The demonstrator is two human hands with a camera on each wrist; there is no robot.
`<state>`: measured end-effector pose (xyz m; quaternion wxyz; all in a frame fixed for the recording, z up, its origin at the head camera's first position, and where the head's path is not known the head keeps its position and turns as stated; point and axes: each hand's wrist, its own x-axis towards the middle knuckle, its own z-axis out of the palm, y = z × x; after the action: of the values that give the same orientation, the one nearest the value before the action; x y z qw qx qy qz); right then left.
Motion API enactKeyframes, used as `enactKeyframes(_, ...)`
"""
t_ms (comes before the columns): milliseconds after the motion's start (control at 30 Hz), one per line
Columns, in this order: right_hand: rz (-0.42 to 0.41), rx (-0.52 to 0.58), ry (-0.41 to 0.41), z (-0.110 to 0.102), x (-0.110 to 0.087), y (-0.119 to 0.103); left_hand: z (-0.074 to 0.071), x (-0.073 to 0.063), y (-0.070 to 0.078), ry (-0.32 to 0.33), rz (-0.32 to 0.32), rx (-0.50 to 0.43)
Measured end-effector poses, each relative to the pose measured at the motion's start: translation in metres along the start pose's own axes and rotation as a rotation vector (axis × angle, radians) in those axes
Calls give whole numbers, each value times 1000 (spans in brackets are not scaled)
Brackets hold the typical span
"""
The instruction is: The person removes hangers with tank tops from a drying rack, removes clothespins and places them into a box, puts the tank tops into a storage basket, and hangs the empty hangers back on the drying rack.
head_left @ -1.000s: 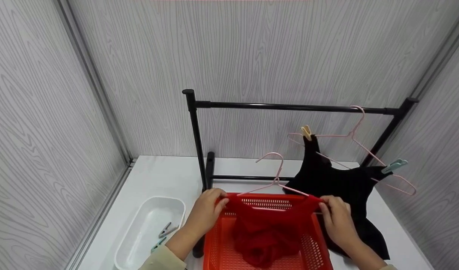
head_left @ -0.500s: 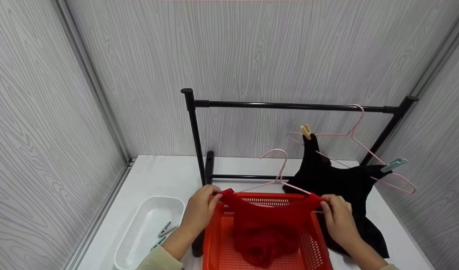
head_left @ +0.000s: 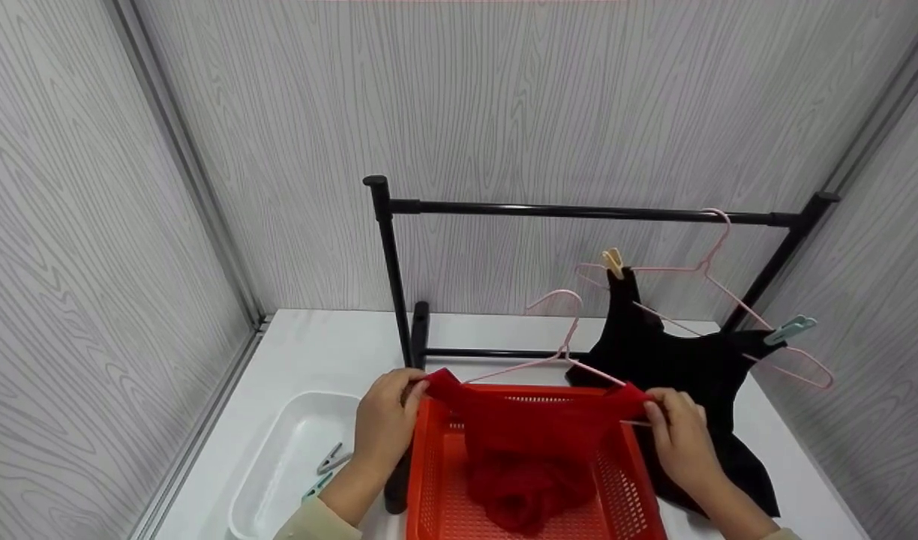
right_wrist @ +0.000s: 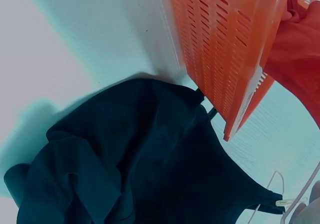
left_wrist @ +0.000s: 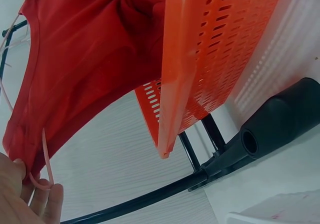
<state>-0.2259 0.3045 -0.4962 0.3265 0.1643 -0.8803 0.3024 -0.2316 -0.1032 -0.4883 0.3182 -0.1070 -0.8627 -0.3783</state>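
Note:
A red sleeveless top (head_left: pixel 534 427) is stretched between my hands, its lower part bunched in the orange-red basket (head_left: pixel 421 480). My left hand (head_left: pixel 385 416) pinches its left shoulder strap; in the left wrist view the looped end of a pink hanger (left_wrist: pixel 46 156) sits at the fingers. My right hand (head_left: pixel 682 435) pinches the right strap. The hanger's hook (head_left: pixel 564 292) stands up behind the neckline, free of the rack. In the right wrist view only a bit of the right fingers (right_wrist: pixel 312 211) shows at the lower right.
A black clothes rack (head_left: pixel 519 210) stands behind the basket. On it hangs a black top (head_left: pixel 669 367) from another pink hanger, clipped with a yellow clothespin (head_left: pixel 613 263) and a teal clothespin (head_left: pixel 790 329). At left, a white tray (head_left: pixel 260 457) holds a few clothespins (head_left: pixel 331 459).
My left hand has moved left and slightly up, pulling the red top's neckline wider and straighter. The held hanger's hook has risen a little and shifted right. My right hand has barely moved.

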Motion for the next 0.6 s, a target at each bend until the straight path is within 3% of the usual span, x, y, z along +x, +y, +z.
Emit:
enactKeyframes(367, 3, 4, 4, -2, 1, -1, -4, -5, -7, 30, -40, -89)
enactKeyframes(600, -12, 0, 9, -4, 2, 0, -4, -12, -14, 19, -67, -72)
